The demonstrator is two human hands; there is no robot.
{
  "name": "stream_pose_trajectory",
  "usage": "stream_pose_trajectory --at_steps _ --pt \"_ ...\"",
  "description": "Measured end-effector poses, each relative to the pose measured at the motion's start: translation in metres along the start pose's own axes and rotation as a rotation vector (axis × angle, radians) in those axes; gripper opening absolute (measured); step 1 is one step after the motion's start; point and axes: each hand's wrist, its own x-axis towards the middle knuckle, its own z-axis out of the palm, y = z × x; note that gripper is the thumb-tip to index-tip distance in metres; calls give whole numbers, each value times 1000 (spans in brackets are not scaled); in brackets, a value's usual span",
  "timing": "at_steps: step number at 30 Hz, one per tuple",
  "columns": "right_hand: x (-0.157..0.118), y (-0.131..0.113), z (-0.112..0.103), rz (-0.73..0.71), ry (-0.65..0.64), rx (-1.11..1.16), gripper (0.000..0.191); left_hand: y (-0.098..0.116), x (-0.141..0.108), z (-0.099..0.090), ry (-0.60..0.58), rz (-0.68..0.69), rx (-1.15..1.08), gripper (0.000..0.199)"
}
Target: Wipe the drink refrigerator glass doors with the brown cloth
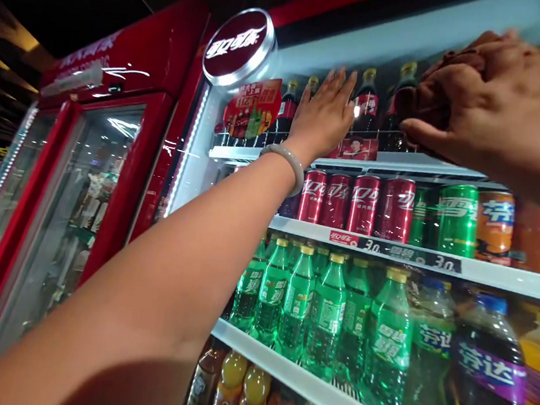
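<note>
My left hand (326,114), a pale bangle (285,160) on its wrist, reaches up before the top shelf with fingers stretched out. Nothing shows in it. Behind it stand dark cola bottles (368,102) with yellow caps. At upper right, my right hand (501,92) is raised with its thumb apart from the other fingers. It is somewhat blurred, and a darker mirrored hand shape beside it looks like a reflection in glass. A cola bottle (408,76) stands just left of this hand. Whether either hand touches the glass I cannot tell.
Below are a shelf (500,275) of red cans (363,203), green cans (457,217) and orange cans (496,222), then green bottles (328,310) and a purple-labelled bottle (488,377). A round lit sign (239,46) juts out at the corner. Another red fridge (72,115) stands left.
</note>
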Motion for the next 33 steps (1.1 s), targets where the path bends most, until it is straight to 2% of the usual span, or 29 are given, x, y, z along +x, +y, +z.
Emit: stream_pose_trajectory --at_steps 3,6,10,12,15,17,19,23,27,31,33 --pt "28 9 18 129 76 -12 83 6 -10 -3 0 -48 7 65" --pt "44 -17 33 80 131 48 63 10 -18 -6 -29 -83 30 65" --pt "24 -55 30 -58 67 137 49 9 -23 -7 -41 -73 84 65" --pt "9 -55 23 -129 11 158 47 9 -25 -7 -33 -66 94 66" --pt "1 -34 15 -192 -30 162 49 9 -26 -7 -21 -68 82 67" --pt "6 -23 15 -149 -8 150 51 10 -26 -7 -24 -74 66 67" --pt "18 -22 20 -50 29 137 51 9 -26 -6 -25 -75 52 67" --pt "41 -56 35 62 71 135 48 5 -24 -2 -31 -60 58 70" --pt "40 -87 40 50 79 143 47 -8 -27 -2 -23 42 61 72" --pt "22 -84 33 -40 36 124 53 -35 -34 -8 -52 211 96 69" --pt "22 -78 33 -32 -2 92 58 -52 -38 -11 -70 260 92 68"
